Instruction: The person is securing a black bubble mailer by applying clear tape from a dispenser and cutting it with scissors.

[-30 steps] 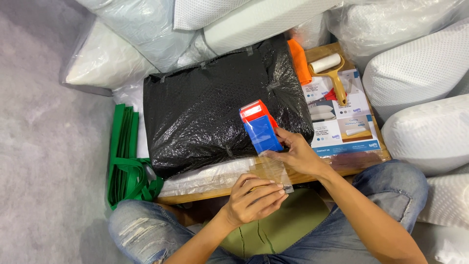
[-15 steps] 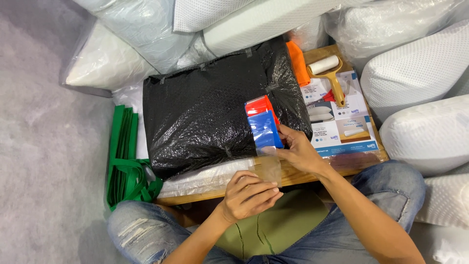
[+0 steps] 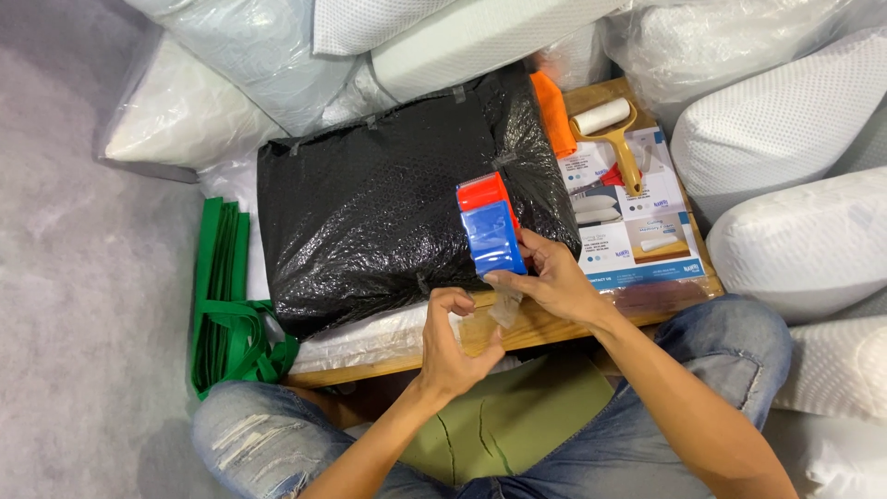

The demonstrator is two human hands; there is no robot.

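Tape dispenser (image 3: 491, 227), red on top and blue below, stands against the near edge of the black bubble-wrapped parcel (image 3: 388, 203) on the wooden board (image 3: 554, 319). My right hand (image 3: 554, 282) grips its lower end. My left hand (image 3: 457, 346) pinches the clear tape strip (image 3: 505, 307) hanging from it. Beyond, a roller (image 3: 610, 129) lies on printed leaflets (image 3: 637, 231); green bags (image 3: 226, 296) sit left.
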